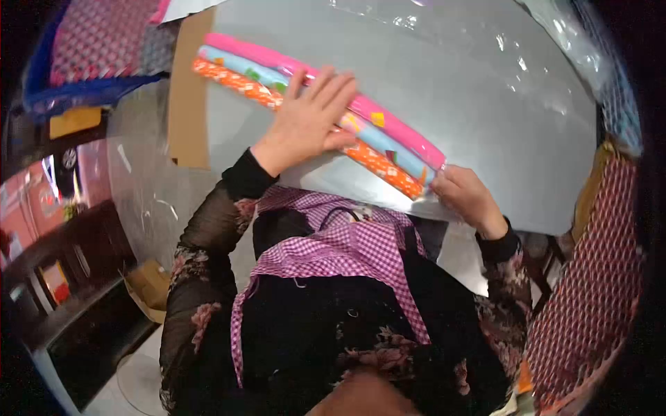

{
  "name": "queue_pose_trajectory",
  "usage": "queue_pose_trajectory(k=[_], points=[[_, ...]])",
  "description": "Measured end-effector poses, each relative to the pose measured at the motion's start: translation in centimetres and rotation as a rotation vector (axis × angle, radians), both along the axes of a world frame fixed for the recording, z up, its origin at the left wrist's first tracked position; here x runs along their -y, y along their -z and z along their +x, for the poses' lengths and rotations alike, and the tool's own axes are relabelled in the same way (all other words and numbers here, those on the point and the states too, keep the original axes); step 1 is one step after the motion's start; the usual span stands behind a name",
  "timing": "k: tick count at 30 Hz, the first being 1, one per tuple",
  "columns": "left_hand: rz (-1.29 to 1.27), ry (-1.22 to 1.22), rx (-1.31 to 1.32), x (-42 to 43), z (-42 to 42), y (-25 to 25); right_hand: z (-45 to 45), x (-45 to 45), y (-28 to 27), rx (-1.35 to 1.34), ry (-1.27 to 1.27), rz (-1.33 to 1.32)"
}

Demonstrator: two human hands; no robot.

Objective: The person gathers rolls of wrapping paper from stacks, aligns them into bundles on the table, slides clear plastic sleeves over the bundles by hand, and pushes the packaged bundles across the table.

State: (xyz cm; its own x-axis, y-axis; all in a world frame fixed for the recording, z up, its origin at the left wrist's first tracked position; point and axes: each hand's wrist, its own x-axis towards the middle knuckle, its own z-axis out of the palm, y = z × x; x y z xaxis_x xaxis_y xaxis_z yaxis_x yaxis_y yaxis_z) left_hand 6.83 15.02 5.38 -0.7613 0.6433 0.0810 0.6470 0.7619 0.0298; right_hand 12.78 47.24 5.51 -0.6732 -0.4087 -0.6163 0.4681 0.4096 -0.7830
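Note:
Three long, thin rolls lie side by side at a slant on the grey table top (472, 90), in what looks like clear plastic. One is a pink roll (406, 136), the middle is a light blue patterned roll (378, 141), and the nearest is an orange roll with white marks (378, 163). My left hand (309, 118) rests across their middle, palm down with its fingers stretched out. At the lower right end, my right hand (463, 195) is closed around the tip of the bundle; exactly what its fingers pinch is partly hidden.
Brown cardboard (191, 97) lies along the table's left edge. Clear plastic film (555, 35) covers the far right corner. Pink mesh material (104, 41) stands at the upper left, with more red mesh (590, 291) at the right. An open cardboard box (147, 288) sits lower left.

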Motion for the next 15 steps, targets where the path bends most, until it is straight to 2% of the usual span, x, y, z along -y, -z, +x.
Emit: queue_pose_trajectory(k=[1, 3, 4, 6, 7, 9, 15], points=[[0.041, 0.032, 0.021, 0.1, 0.0, -0.3, 0.4, 0.1, 0.2, -0.033, 0.039, 0.007], [0.072, 0.015, -0.014, 0.4, 0.0, -1.1, 1.6, -0.2, 1.5, -0.534, 0.029, 0.025], [0.109, 0.023, -0.002, 0.9, 0.1, -1.8, 1.8, 0.0, 1.2, -0.552, 0.012, 0.017], [0.158, 0.006, -0.009, 1.4, 0.1, -2.9, 1.8, -0.1, 0.9, -1.049, -0.151, 0.183], [0.157, -0.009, -0.016, 2.0, 0.2, -3.3, 1.7, -0.3, 0.8, -1.056, -0.164, 0.175], [0.106, -0.07, -0.085, 3.8, 0.4, -3.9, 1.7, -0.9, 0.4, -1.152, -0.418, 0.422], [0.117, -0.202, -0.179, 9.0, 2.6, -3.5, 2.3, -0.1, 0.2, -1.332, -0.395, 0.356]])
